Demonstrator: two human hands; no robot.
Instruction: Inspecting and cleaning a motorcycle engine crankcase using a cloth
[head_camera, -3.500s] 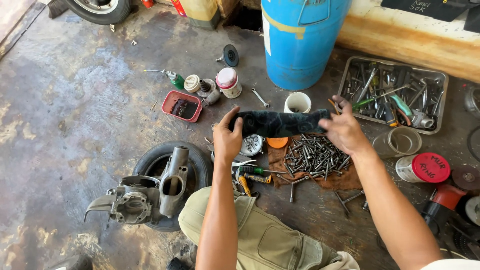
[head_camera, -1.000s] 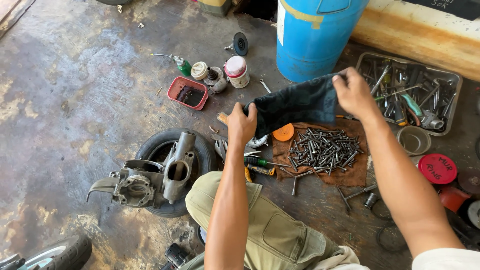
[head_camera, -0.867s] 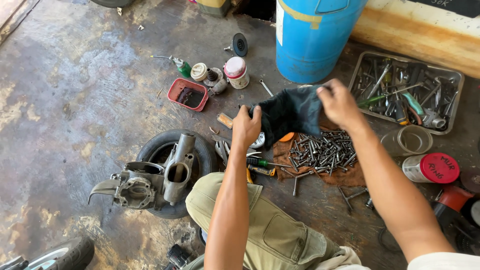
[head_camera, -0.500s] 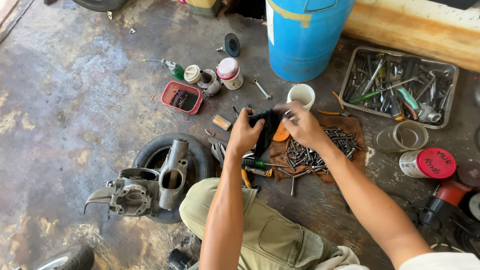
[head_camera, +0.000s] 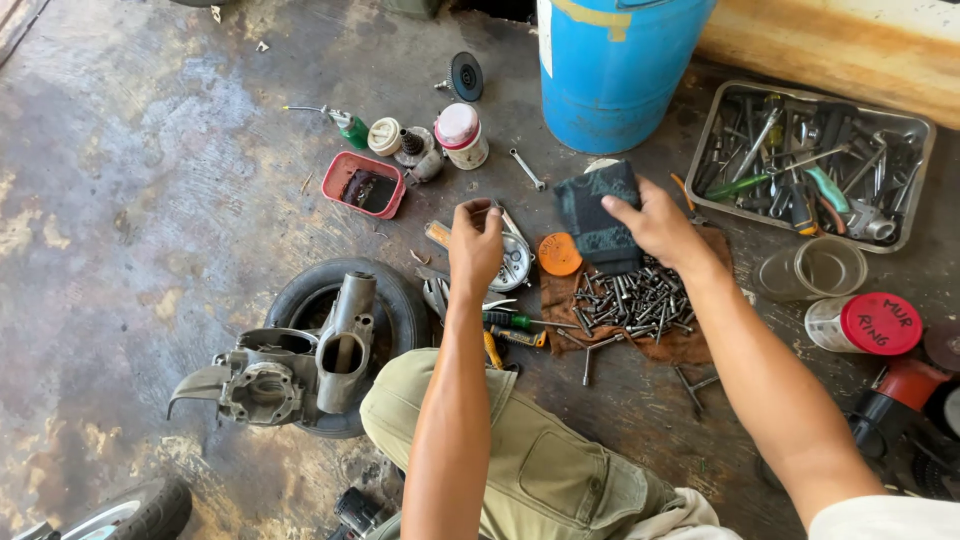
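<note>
My right hand (head_camera: 655, 225) grips a folded dark cloth (head_camera: 598, 214) and holds it above the far edge of a pile of bolts and screws (head_camera: 630, 298) lying on a brown rag (head_camera: 560, 300). My left hand (head_camera: 476, 245) hovers with fingers bent over a round gauge (head_camera: 514, 262); it holds nothing that I can see. An orange lid (head_camera: 560, 254) lies between my two hands. Pliers and screwdrivers (head_camera: 500, 325) rest near my knee.
A grey metal engine casing (head_camera: 300, 360) rests on a small tyre (head_camera: 390, 290) at left. A blue barrel (head_camera: 615, 60) stands behind, with a metal tool tray (head_camera: 905, 130) to its right, a red dish (head_camera: 340, 170), jars (head_camera: 462, 135), and a red-lidded tub (head_camera: 865, 325).
I have folded the stretched-out cloth into a small bundle. My left hand let go of it and drew back over the gauge; my right hand alone holds it now.
</note>
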